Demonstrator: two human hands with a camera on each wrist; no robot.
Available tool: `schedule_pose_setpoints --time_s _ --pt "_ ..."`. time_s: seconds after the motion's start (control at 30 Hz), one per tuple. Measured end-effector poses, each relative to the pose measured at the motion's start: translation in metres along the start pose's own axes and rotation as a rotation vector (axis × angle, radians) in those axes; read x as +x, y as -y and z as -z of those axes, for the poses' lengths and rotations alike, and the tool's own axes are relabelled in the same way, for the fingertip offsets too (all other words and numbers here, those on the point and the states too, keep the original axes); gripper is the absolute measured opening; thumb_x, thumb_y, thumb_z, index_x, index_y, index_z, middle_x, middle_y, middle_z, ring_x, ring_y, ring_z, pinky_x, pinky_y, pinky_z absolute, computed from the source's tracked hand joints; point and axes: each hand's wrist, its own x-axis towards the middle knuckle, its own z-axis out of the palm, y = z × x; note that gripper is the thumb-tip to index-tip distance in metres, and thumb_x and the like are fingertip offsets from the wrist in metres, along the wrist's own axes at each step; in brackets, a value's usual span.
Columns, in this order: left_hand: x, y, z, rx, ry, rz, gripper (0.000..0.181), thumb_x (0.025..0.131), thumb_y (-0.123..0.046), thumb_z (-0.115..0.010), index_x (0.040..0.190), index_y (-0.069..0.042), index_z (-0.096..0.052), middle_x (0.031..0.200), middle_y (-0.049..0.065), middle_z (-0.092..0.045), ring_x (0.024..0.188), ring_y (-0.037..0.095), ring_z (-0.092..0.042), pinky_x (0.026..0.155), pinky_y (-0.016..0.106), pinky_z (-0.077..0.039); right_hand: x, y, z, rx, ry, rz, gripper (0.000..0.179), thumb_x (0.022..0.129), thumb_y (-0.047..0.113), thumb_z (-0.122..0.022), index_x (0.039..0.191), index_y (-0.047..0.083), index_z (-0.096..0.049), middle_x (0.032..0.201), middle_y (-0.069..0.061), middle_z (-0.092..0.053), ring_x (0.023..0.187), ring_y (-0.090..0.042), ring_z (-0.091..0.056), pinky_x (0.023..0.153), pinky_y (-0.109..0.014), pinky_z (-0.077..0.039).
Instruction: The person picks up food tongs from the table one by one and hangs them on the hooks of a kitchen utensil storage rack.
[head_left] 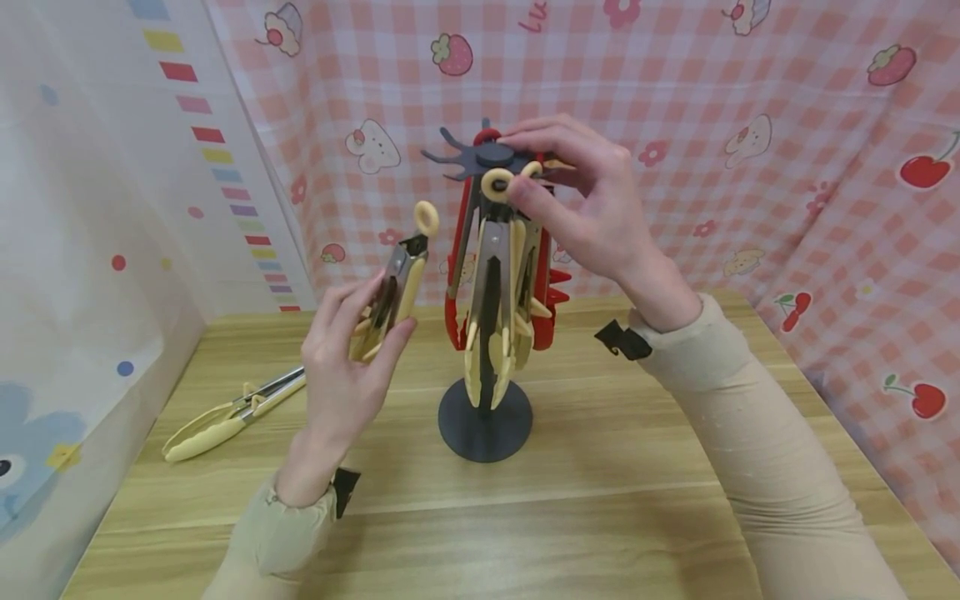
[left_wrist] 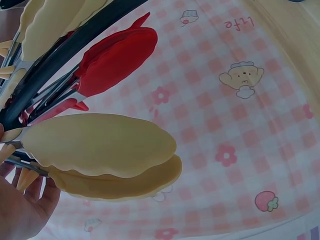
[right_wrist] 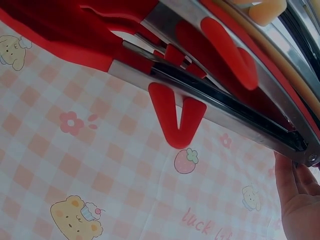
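My left hand [head_left: 345, 367] grips a pair of cream-yellow tongs [head_left: 408, 271], thumb on one side and fingers on the other, with the pull ring uppermost. In the left wrist view, the scalloped heads of these tongs [left_wrist: 100, 145] point away from the hand. A dark hanging rack [head_left: 453, 158] with radiating hooks stands to their right. My right hand [head_left: 592, 200] holds the rack's top, fingers over the hooks and thumb beside a yellow ring; its exact contact is partly hidden. Yellow tongs [head_left: 495, 283] and red tongs [head_left: 456, 308] hang from the rack.
Another pair of yellow tongs [head_left: 210, 433] lies on the wooden table [head_left: 585, 517] at the left. The rack's round base [head_left: 486, 437] rests on the tabletop. Behind stands a pink checked curtain [head_left: 660, 83], with a white patterned cloth [head_left: 90, 192] at the left.
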Motion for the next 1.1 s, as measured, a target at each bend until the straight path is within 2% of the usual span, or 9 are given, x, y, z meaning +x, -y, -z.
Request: schedule_pose_setpoints --time_s 0.27,0.47,0.7,0.87,1.1 --pt "0.007 -0.002 -0.002 0.000 -0.013 -0.004 0.049 0.102 -0.037 -0.071 0.132 0.002 -0.067 0.114 0.026 -0.066 0.102 0.019 -0.066 0.094 0.011 -0.051 0.000 0.000 0.000 -0.003 -0.003 -0.005 0.086 0.094 0.072 -0.062 0.121 -0.009 -0.070 0.126 -0.027 -0.069 0.107 -0.001 -0.071 0.090 -0.023 -0.062" --pt "0.011 -0.005 -0.003 0.000 -0.023 -0.018 0.054 0.102 -0.042 -0.068 0.133 0.003 -0.067 0.116 0.027 -0.066 0.101 0.020 -0.067 0.093 0.011 -0.051 0.000 0.000 0.000 0.001 -0.007 0.002 0.086 0.094 0.072 -0.062 0.121 -0.009 -0.070 0.125 -0.027 -0.069 0.106 0.000 -0.070 0.090 -0.022 -0.062" --pt "0.014 -0.007 -0.003 -0.013 -0.037 -0.024 0.051 0.102 -0.038 -0.070 0.133 0.002 -0.067 0.116 0.027 -0.066 0.103 0.016 -0.065 0.093 0.012 -0.051 0.000 -0.001 -0.001 0.000 -0.006 0.006 0.085 0.094 0.072 -0.062 0.121 -0.009 -0.070 0.126 -0.027 -0.069 0.106 -0.001 -0.070 0.090 -0.023 -0.062" --pt "0.016 -0.009 -0.004 -0.011 -0.037 -0.030 0.054 0.102 -0.042 -0.069 0.133 0.003 -0.067 0.115 0.027 -0.066 0.103 0.017 -0.065 0.093 0.012 -0.051 0.000 -0.002 -0.002 0.005 -0.009 0.014 0.085 0.094 0.071 -0.063 0.121 -0.009 -0.070 0.125 -0.028 -0.069 0.106 -0.001 -0.070 0.089 -0.023 -0.062" --pt "0.017 -0.010 -0.005 -0.022 -0.039 -0.034 0.049 0.101 -0.036 -0.071 0.133 0.001 -0.067 0.117 0.026 -0.067 0.104 0.018 -0.065 0.093 0.012 -0.051 0.000 -0.002 -0.001 0.002 -0.010 0.023 0.085 0.095 0.071 -0.062 0.120 -0.010 -0.069 0.125 -0.029 -0.069 0.106 0.001 -0.070 0.088 -0.022 -0.062"
